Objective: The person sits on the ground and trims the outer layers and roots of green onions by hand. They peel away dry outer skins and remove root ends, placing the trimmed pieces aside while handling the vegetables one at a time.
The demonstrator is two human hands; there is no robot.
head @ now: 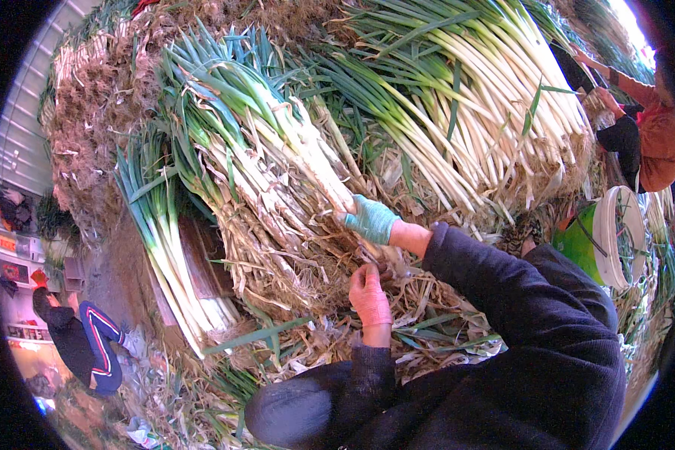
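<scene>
In a green glove, my right hand grips the root end of a few thick long green onions. These lie slanted over a heap of untrimmed green onions with dry brown outer leaves. My left hand, in a pinkish-orange glove, is just below, with its fingers bent together beside the roots. A thin dark thing shows at its fingertips; whether it is held, and what it is, I cannot make out.
Cleaned green onions lie in a broad pile at upper right, a smaller bunch at left. A green and white bucket stands right. One person is at far right, another at far left. Dry leaf scraps litter the ground.
</scene>
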